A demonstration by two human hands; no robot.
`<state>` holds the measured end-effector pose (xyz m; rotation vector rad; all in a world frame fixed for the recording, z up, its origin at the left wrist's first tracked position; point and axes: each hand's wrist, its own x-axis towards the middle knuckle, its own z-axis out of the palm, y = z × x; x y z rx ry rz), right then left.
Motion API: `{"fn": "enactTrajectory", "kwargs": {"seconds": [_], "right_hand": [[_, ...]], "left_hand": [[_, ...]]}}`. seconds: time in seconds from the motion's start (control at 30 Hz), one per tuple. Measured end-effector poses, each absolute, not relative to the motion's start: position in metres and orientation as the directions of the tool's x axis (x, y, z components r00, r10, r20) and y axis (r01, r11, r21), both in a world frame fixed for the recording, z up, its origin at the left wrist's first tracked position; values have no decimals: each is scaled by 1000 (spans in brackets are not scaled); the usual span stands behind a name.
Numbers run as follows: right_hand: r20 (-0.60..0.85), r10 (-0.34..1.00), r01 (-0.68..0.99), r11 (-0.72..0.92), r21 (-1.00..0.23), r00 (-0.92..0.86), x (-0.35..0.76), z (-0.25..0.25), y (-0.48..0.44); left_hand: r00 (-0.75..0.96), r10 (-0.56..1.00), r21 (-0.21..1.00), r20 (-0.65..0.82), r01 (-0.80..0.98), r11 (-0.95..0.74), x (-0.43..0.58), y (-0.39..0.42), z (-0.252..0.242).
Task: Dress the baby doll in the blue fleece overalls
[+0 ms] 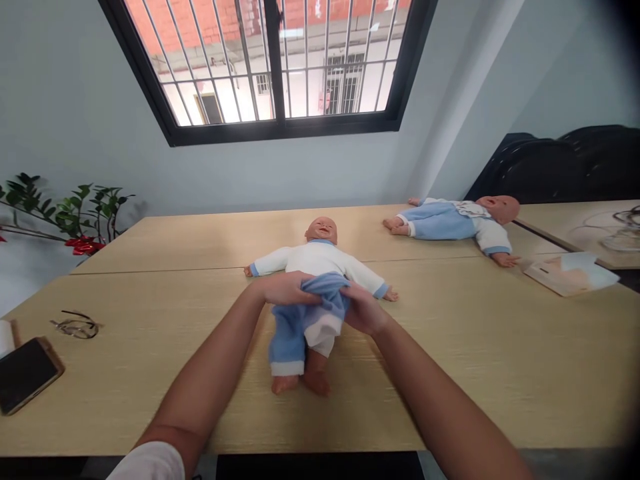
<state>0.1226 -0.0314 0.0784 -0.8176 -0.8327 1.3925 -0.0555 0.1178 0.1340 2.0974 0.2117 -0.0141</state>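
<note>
A baby doll [321, 231] lies on its back on the wooden table, head away from me and arms spread. It wears a white top with blue cuffs. Blue trousers [287, 337] with white hems cover one of its legs; the cloth is bunched at the waist, and the other lower leg is bare. My left hand [287, 290] closes on the bunched waist from the left, its fingertips partly under the cloth. From the right, my right hand [367, 308] grips the same trousers at the doll's hip, its fingers partly hidden.
Another doll [440, 220] in blue and white lies at the back right, beside a flat box [560, 275]. Glasses [77, 327] and a phone [27, 375] lie on the left of the table [150, 373]. A potted plant [75, 213] stands beyond the left edge, below a barred window.
</note>
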Motion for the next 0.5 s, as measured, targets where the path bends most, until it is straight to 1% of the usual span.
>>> {"fn": "enactTrajectory", "kwargs": {"seconds": [0.07, 0.17, 0.27, 0.33, 0.4, 0.5], "right_hand": [[-16, 998, -528, -49, -848, -68, 118, 81, -35], [-51, 986, -499, -123, -858, -157, 117, 81, -36], [-79, 984, -408, -139, -902, -161, 120, 79, -35], [-63, 984, -367, -121, -922, -165, 122, 80, -34], [-9, 989, -373, -65, -926, -151, 122, 83, -34], [54, 990, -407, -3, -913, -128, 124, 87, -37]], "left_hand": [[970, 242, 909, 6, 96, -405, -56, 124, 126], [941, 324, 979, 99, -33, -202, -54, 127, 114], [943, 323, 996, 75, -87, 22, -51, 121, 108], [953, 301, 995, 28, -56, 86, -51, 116, 110], [972, 233, 1000, -18, 13, 24, -52, 113, 116], [987, 120, 959, -107, 134, -248, -55, 110, 129]]}}
